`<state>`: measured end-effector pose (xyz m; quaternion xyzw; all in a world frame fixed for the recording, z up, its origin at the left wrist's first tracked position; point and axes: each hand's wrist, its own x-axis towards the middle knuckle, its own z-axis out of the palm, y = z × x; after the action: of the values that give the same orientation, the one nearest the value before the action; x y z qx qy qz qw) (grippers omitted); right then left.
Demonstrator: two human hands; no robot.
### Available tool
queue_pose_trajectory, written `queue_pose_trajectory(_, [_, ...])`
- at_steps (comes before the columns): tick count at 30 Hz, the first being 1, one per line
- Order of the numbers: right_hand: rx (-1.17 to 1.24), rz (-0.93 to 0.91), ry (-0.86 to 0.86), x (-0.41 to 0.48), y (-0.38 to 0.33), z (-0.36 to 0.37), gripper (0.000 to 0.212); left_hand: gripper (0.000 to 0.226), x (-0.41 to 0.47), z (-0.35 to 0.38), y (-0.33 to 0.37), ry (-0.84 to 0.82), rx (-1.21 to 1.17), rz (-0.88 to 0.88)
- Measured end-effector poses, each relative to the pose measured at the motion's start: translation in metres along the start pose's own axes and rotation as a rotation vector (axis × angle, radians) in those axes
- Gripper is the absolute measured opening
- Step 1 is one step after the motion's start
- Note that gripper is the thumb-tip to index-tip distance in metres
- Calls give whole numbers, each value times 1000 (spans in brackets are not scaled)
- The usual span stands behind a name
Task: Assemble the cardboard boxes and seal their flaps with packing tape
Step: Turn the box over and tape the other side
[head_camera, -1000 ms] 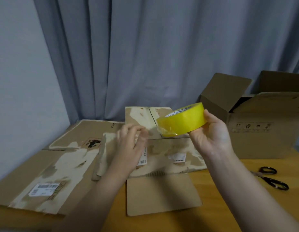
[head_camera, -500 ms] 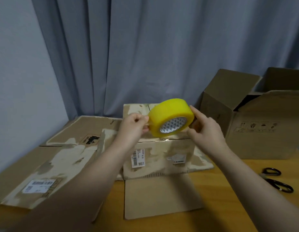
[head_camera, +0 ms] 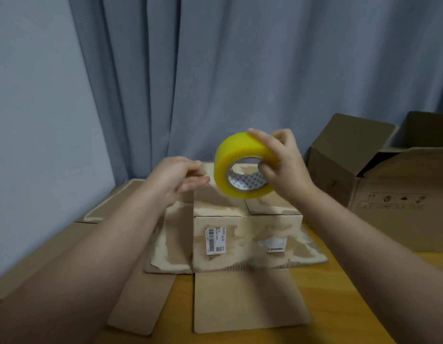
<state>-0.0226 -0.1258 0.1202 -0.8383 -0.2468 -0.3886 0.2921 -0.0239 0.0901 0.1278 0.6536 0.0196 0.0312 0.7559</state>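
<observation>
Grips the yellow tape roll (head_camera: 236, 155) with fingers (head_camera: 259, 137) curled over its band and the thumb in its core; holds it in the right hand (head_camera: 282, 165) above the small box (head_camera: 240, 234). Poises the left hand (head_camera: 175, 177) just left of the roll, above that box's left edge; leaves its finger posture unreadable through blur. Sets an open box (head_camera: 389, 194) right of the small box.

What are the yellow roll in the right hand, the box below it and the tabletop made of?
Yellow roll of packing tape: glossy, translucent-looking plastic film; its core seems printed card. Small brown box: matte corrugated cardboard, fluting showing along its front bottom edge, pale patches where the facing is torn. Tabletop: smooth orange-brown wood or wood-look laminate; cannot tell which.
</observation>
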Motion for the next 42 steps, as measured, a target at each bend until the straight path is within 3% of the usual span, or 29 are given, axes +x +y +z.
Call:
queue_pose_trajectory(5, [-594,-362,-208,3,-2,-21,54,17,-16,-33,-15,67,62,24])
queue_pose_trajectory(7, [-677,-395,-266,-2,-10,-16,51,17,-20,-36,-33,97,120,42])
queue_pose_trajectory(11, [-781,-392,-442,-7,-36,-2,48,16,-22,-40,-60,168,-6,-12])
queue_pose_trajectory(15, [-695,-418,-426,-3,-42,5,58,18,-21,-43,-78,182,-80,-43])
queue_pose_trajectory(18, [-442,-257,-379,-1,-27,-2,52,29,-21,-42,-86,170,-182,-54])
queue_pose_trajectory(21, [-158,-69,-301,-16,1,-5,60,32,-20,-41,-92,187,-274,-75])
queue_pose_trajectory(25, [20,85,-206,-40,18,6,69,24,-21,-45,-92,188,-196,-42])
queue_pose_trajectory(28, [16,40,-73,-37,11,8,68,14,-26,-41,-81,160,-46,44])
queue_pose_trajectory(32, [-137,-57,-48,-34,-6,12,63,18,-28,-36,-79,153,62,110])
queue_pose_trajectory(42, [-378,-240,49,-41,-28,26,58,10,-28,-49,-101,154,-53,-31])
